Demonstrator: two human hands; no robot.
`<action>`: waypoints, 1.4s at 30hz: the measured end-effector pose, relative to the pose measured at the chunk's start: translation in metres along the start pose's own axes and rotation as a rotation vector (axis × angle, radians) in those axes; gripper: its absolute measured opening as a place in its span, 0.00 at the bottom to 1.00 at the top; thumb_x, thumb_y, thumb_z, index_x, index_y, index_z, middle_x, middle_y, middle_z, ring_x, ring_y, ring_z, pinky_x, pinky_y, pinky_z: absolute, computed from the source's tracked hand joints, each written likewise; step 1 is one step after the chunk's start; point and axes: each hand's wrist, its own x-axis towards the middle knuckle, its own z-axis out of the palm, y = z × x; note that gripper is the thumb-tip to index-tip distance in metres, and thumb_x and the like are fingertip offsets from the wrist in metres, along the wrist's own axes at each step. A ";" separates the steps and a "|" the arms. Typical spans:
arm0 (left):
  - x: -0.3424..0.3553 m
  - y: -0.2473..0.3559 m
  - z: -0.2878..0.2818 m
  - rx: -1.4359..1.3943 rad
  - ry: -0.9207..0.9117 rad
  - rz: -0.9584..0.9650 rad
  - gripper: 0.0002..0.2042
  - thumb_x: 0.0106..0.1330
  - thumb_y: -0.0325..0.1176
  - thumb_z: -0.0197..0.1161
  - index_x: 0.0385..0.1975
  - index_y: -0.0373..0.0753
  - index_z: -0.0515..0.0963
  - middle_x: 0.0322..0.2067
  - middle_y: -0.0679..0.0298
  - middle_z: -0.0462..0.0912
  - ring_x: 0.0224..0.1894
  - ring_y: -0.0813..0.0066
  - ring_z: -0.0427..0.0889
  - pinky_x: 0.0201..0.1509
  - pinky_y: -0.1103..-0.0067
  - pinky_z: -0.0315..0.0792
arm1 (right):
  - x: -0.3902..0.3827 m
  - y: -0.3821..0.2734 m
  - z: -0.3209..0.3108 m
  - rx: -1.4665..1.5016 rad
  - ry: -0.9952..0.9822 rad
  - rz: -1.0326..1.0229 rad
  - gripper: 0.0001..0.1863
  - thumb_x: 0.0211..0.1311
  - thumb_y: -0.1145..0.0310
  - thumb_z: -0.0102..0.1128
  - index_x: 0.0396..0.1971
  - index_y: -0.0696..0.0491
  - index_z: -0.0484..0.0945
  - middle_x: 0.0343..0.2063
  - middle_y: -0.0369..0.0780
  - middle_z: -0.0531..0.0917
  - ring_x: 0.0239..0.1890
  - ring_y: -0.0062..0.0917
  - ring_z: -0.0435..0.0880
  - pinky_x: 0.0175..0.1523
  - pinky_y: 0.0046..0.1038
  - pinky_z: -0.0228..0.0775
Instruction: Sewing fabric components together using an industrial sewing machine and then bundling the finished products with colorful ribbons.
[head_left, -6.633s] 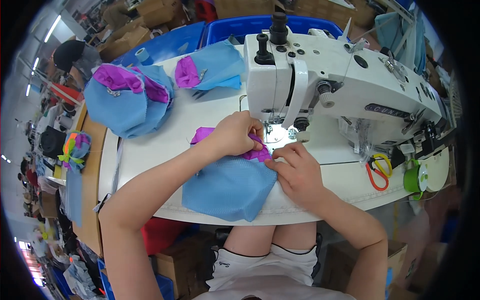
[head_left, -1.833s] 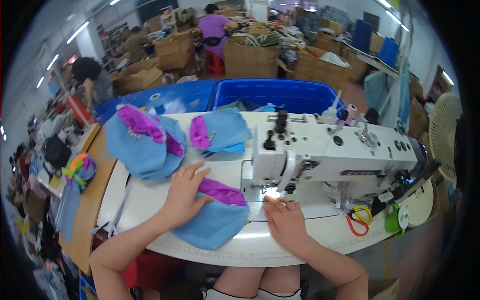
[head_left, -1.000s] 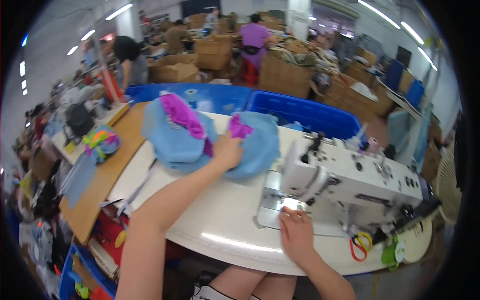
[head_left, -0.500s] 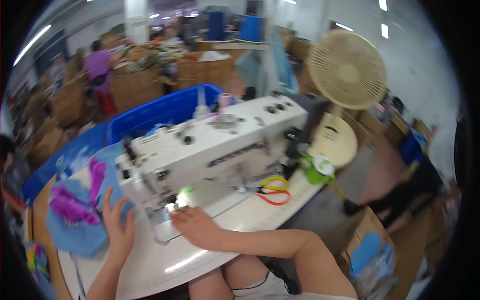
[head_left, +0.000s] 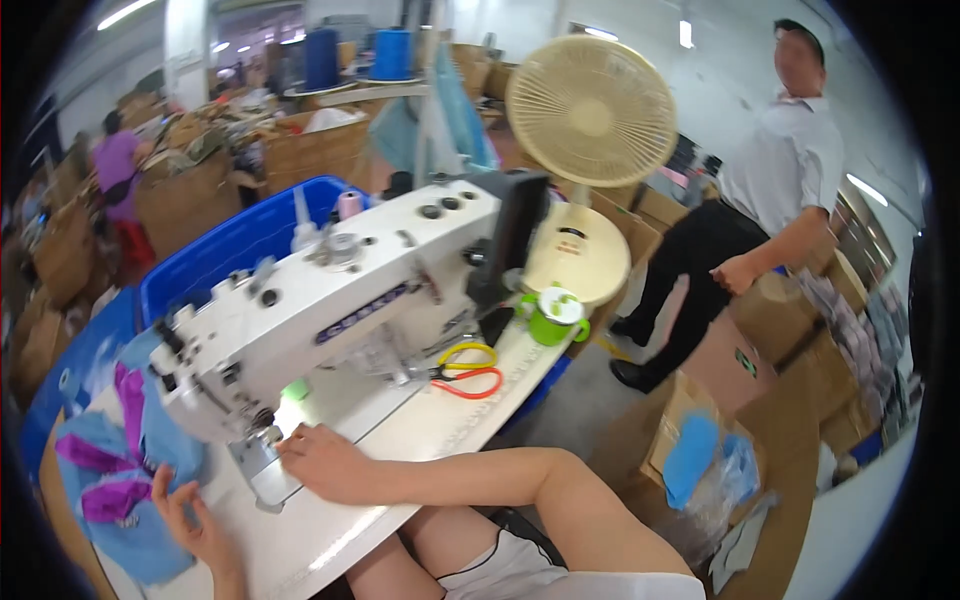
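A white sewing machine (head_left: 320,300) stands on the pale table in front of me. My right hand (head_left: 325,465) is at its needle end, fingers bent and drawn together close to the presser foot (head_left: 268,432). Anything between those fingertips is too small or hidden to make out. My left hand (head_left: 192,520) is open, fingers apart, at the near edge of a light blue cloth (head_left: 150,550) with purple pieces (head_left: 110,500) on it. The cloth lies left of the machine head. Scissors (head_left: 468,370) with yellow and red handles rest on the table by the machine's base.
A green-and-white cup (head_left: 555,315) stands at the table's right end, beside a cream fan (head_left: 595,120). Behind the machine is a blue bin (head_left: 240,235). A person in a white shirt (head_left: 780,160) stands at right. Cardboard boxes (head_left: 690,400) lie on the floor at right.
The view has turned right, bringing the standing person fully into sight. My left hand sits lower beside the cloth. My right hand stays at the needle end.
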 end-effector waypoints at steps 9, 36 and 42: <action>0.006 0.013 0.003 -0.202 0.115 -0.083 0.09 0.55 0.12 0.55 0.27 0.35 0.77 0.45 0.58 0.76 0.44 0.69 0.74 0.51 0.78 0.68 | -0.005 -0.001 -0.021 0.164 0.179 -0.023 0.08 0.61 0.71 0.61 0.40 0.54 0.80 0.47 0.39 0.84 0.46 0.39 0.78 0.53 0.39 0.72; 0.006 0.013 0.012 -0.234 0.006 -0.119 0.10 0.53 0.11 0.55 0.24 0.34 0.80 0.38 0.61 0.78 0.36 0.73 0.78 0.30 0.83 0.71 | -0.159 0.075 -0.146 -0.423 0.379 0.623 0.11 0.59 0.76 0.58 0.42 0.59 0.79 0.42 0.46 0.80 0.47 0.44 0.77 0.51 0.40 0.71; 0.004 0.010 0.013 -0.234 -0.010 -0.119 0.10 0.52 0.11 0.56 0.23 0.35 0.79 0.36 0.61 0.79 0.36 0.73 0.78 0.30 0.82 0.71 | -0.152 0.078 -0.167 -0.385 0.155 0.481 0.16 0.58 0.74 0.62 0.48 0.58 0.80 0.42 0.47 0.80 0.48 0.43 0.77 0.53 0.40 0.71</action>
